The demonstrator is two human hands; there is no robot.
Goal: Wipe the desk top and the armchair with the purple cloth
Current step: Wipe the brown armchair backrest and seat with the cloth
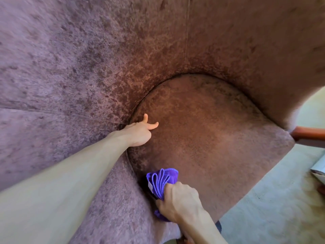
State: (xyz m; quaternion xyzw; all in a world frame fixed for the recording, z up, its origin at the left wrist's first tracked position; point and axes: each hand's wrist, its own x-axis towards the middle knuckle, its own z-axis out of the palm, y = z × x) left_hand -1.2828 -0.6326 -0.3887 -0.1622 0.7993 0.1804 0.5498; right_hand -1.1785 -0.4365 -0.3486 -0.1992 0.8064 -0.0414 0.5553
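Observation:
The armchair [109,55] fills most of the head view, covered in mottled mauve-brown velvet, with a rounded seat cushion [207,131] at the centre. My right hand [179,201] grips the bunched purple cloth [161,182] and presses it into the front left part of the seat, beside the crease at the chair's side. My left hand [140,131] rests farther back on the seat's left edge, where cushion meets inner wall, with two fingers lifted and nothing held. The desk is out of view.
Pale carpet [274,205] lies to the lower right of the chair. A reddish wooden piece [309,134] juts in at the right edge. Below it a white and dark object [319,169] shows partly at the frame border.

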